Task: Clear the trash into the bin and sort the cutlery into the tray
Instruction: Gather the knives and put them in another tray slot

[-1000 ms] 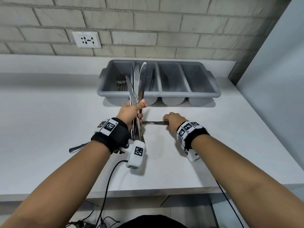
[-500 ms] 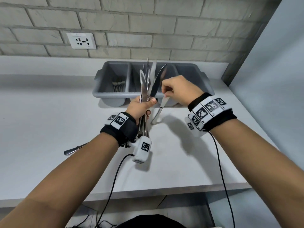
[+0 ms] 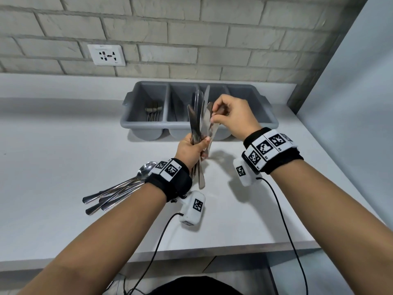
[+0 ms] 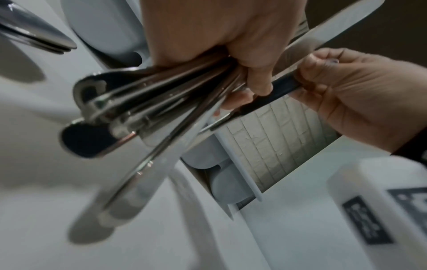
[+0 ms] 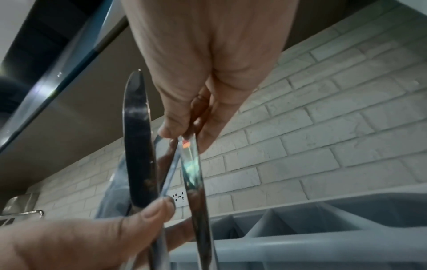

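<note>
My left hand (image 3: 192, 146) grips a bundle of several table knives (image 3: 198, 122), blades pointing up, in front of the grey cutlery tray (image 3: 251, 122). My right hand (image 3: 214, 117) pinches the blade tip of one more knife (image 3: 213, 133) and holds it against the bundle. The left wrist view shows the knife handles (image 4: 138, 109) fanned out below my fist (image 4: 242, 60). In the right wrist view my fingertips (image 5: 182, 135) pinch the knife blade (image 5: 194, 173). Several forks (image 3: 153, 111) lie in the tray's leftmost compartment. Several spoons (image 3: 119, 190) lie on the counter by my left wrist.
The white counter (image 3: 63, 167) runs left and toward me, ending at its front edge (image 3: 234, 250). A brick wall with a socket (image 3: 106, 54) stands behind the tray. A pale panel (image 3: 350, 124) bounds the right side. Cables hang from both wrist cameras.
My right hand lifted a knife off the counter and brought it up to the bundle in my left hand. The view tilted down, so the spoons now show.
</note>
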Available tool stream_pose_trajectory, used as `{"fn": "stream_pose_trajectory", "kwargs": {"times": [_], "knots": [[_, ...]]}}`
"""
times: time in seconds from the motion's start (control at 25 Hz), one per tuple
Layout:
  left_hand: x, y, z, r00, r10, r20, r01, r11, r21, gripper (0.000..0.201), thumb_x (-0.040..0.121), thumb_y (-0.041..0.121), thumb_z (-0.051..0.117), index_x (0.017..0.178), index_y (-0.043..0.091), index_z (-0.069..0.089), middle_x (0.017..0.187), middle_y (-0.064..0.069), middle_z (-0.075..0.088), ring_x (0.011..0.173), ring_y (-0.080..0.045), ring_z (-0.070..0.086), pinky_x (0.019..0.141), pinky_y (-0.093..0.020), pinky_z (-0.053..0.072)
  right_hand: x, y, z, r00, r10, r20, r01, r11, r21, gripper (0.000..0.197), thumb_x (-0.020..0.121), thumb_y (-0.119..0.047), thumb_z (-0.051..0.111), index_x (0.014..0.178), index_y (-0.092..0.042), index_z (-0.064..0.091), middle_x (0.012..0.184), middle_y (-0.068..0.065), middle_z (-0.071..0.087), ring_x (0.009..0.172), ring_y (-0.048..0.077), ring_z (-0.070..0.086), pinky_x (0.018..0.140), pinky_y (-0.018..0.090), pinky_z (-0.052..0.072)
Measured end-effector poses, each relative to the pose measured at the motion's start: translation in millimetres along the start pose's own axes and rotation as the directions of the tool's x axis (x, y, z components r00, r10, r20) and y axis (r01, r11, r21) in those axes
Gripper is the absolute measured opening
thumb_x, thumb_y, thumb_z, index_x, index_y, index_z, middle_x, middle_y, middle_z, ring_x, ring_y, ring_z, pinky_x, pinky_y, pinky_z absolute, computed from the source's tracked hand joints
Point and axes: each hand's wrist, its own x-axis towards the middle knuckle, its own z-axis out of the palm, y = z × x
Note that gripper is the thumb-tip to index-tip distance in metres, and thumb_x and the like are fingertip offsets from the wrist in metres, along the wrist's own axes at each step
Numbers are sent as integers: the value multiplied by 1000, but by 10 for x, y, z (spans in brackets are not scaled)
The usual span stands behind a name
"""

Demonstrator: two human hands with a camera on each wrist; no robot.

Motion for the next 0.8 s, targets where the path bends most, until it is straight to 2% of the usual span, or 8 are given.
{"fn": "stream_pose_trajectory", "kwargs": {"times": [0.12, 0.28, 0.36, 0.4, 0.48, 0.6, 0.68, 0.8], "knots": [[13, -4, 19, 998, 59, -12, -59, 997, 47, 20, 88, 2, 58, 77, 17, 50, 54, 4, 55, 30, -1, 40, 37, -17, 38, 34, -34, 67, 998, 7, -55, -5, 999, 32, 37, 70, 4, 67, 63, -29, 52, 63, -7, 57, 62, 10, 55, 70, 33, 54], [18, -50, 55, 998, 55, -22, -52, 990, 132, 20, 88, 4, 58, 76, 18, 50, 61, 0, 50, 29, 2, 40, 35, -12, 37, 23, -39, 178, 985, 48, -166, -35, 996, 83, 25, 79, -1, 64, 70, -23, 58, 64, -6, 55, 60, 7, 52, 68, 34, 53], [52, -27, 68, 999, 27, -37, -23, 994, 107, 17, 88, 5, 58, 77, 17, 51, 59, 3, 52, 30, 4, 42, 37, -11, 37, -43, 2, 207, 975, 73, -210, -33, 981, 189, 9, 85, -12, 61, 93, -13, 66, 84, 4, 65, 77, 14, 61, 80, 33, 53], [81, 10, 61, 999, 8, -46, -5, 998, 61, 17, 89, 5, 56, 77, 16, 51, 56, 5, 53, 30, 4, 42, 37, -10, 37, -97, 55, 224, 974, 133, -185, -85, 965, 249, 24, 87, -20, 59, 109, -12, 62, 102, 9, 65, 94, 19, 61, 89, 34, 51], [153, 124, 50, 998, -52, -34, 49, 995, -84, 18, 91, 7, 53, 75, 16, 52, 49, 6, 50, 29, 1, 40, 35, -13, 37, -300, 203, 269, 962, 268, 53, -271, 913, 305, 48, 88, -25, 59, 133, -14, 45, 125, 6, 53, 114, 19, 50, 96, 29, 45], [208, 360, 50, 991, -128, 47, 135, 960, -245, 20, 95, 14, 49, 75, 14, 54, 37, 7, 47, 29, -3, 40, 35, -15, 37, -620, 340, 435, 875, 261, 407, -359, 915, 186, 81, 74, -2, 73, 140, -12, 27, 114, -3, 51, 99, 9, 52, 73, 8, 45], [212, 445, 96, 986, -149, 73, 163, 956, -243, 20, 95, 16, 48, 76, 14, 55, 36, 10, 49, 29, -3, 40, 38, -17, 36, -652, 425, 526, 885, 282, 371, -366, 913, 179, 85, 69, 5, 75, 137, -12, 27, 95, -9, 54, 79, 1, 54, 59, 4, 47], [210, 455, 176, 985, -153, 77, 167, 961, -220, 18, 94, 17, 50, 77, 16, 55, 37, 10, 52, 30, -1, 40, 40, -18, 34, -626, 435, 585, 824, 463, 326, -530, 834, 157, 55, 72, 1, 67, 115, -15, 37, 77, -4, 51, 58, 7, 55, 41, 22, 49]]}}
